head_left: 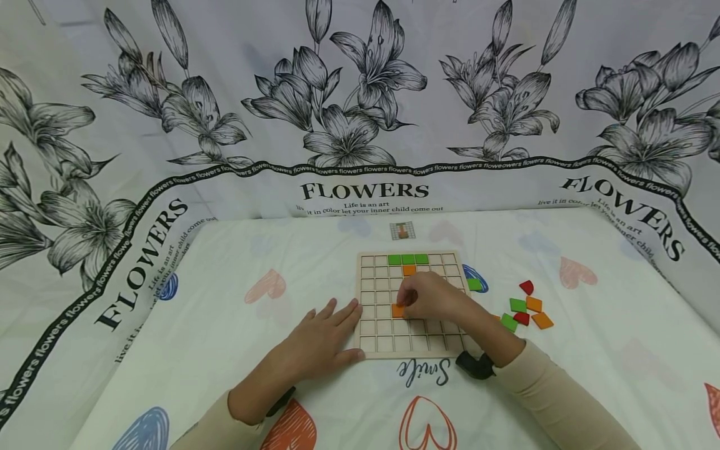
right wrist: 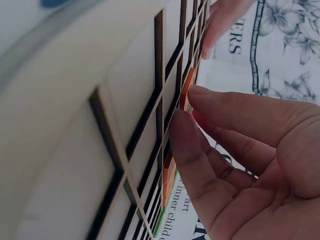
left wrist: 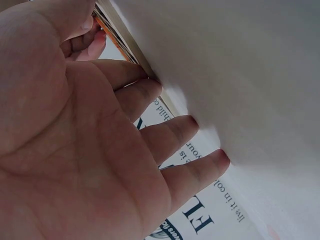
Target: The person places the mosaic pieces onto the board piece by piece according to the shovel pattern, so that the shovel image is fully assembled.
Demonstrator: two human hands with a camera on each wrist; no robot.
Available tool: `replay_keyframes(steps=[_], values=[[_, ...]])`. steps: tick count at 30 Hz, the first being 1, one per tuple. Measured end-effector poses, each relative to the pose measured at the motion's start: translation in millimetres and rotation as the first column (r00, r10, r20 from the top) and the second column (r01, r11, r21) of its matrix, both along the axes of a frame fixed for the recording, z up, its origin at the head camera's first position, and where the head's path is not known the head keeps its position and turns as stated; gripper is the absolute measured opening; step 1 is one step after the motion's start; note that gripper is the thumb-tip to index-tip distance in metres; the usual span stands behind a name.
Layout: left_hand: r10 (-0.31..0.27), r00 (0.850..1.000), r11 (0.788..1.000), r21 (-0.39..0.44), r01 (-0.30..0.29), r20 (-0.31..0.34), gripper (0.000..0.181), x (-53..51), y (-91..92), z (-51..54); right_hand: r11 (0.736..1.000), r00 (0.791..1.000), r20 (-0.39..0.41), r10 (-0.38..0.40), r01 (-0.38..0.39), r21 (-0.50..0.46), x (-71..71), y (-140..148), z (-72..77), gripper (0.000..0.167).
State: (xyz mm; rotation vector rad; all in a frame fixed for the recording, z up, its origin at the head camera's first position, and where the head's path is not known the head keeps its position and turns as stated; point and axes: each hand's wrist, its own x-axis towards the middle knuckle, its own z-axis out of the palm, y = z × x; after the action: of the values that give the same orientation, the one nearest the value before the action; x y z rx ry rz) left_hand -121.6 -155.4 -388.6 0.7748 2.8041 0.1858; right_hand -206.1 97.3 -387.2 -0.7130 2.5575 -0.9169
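The wooden grid board [head_left: 375, 344] lies flat on the cloth. Against its left edge rest the spread fingers of my left hand [head_left: 323, 344], its palm showing in the left wrist view [left wrist: 90, 135]. Over the middle of the grid, my right hand [head_left: 435, 297] has thumb and index finger close together at an orange tile [head_left: 397, 310]. The right wrist view shows that orange tile [right wrist: 187, 87] at the fingertips of my right hand [right wrist: 240, 145]; a bit of red shows behind the thumb. Green tiles [head_left: 408, 259] form a row near the top, above another orange tile [head_left: 409, 270].
Right of the board lie loose pieces: orange ones [head_left: 542, 320], green ones [head_left: 517, 305] and red ones [head_left: 525, 287]. One green piece [head_left: 474, 284] is by the board's right edge. A small picture card [head_left: 402, 230] lies behind the board.
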Motion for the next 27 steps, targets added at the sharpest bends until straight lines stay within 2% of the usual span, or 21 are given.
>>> replay_keyframes(steps=[6,13,18,23,27], values=[[0.003,1.0,1.0,-0.007,-0.003,0.001,0.079,-1.0,0.9,-1.4,1.0,1.0,-0.024,0.008,-0.008,0.013,4.3,8,0.6,0.012],[0.011,1.0,1.0,-0.019,-0.011,0.003,0.08,-0.9,1.6,-1.4,1.0,0.998,-0.056,0.009,-0.008,0.008,7.4,32,-0.1,0.012],[0.015,1.0,1.0,-0.013,-0.015,0.007,0.08,-1.1,1.9,-2.5,0.999,0.999,-0.038,-0.033,0.033,0.009,13.4,56,2.1,0.011],[0.008,1.0,1.0,-0.014,-0.008,0.001,0.08,-1.0,1.3,-3.1,0.994,0.996,-0.03,-0.088,0.09,0.054,20.9,83,8.6,0.008],[0.007,1.0,1.0,-0.019,-0.007,-0.001,0.08,-1.1,0.8,-2.2,0.992,0.995,-0.015,-0.102,0.103,0.069,24.2,107,12.3,0.004]])
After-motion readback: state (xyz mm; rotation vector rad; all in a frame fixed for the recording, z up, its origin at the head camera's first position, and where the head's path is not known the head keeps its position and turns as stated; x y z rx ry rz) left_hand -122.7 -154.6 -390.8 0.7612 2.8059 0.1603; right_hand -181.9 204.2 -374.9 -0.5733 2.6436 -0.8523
